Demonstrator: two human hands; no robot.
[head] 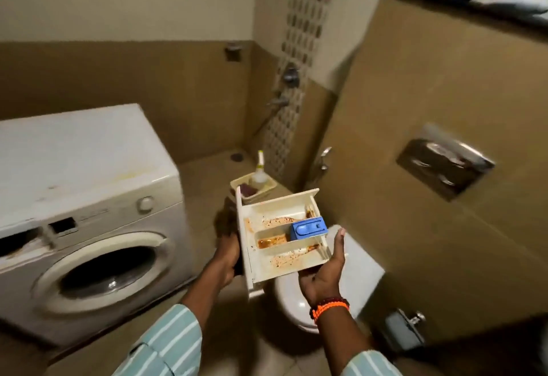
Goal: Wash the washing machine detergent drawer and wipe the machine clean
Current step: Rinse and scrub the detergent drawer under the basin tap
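The white detergent drawer (284,236) is out of the machine and held in the air in front of me. Its compartments carry brown and orange stains, and a blue insert (308,228) sits in the middle one. My left hand (226,252) grips the drawer's front panel on the left. My right hand (324,272) supports it from beneath on the right. The white front-loading washing machine (89,215) stands at the left, with a dark empty drawer slot (16,242) at its upper left.
A cream tray (255,187) on the floor beyond the drawer holds a clear bottle (259,169) and a dark sponge. A white toilet (299,295) sits below my right hand. Taps (289,74) are on the far wall. A flush plate (444,165) is on the brown wall.
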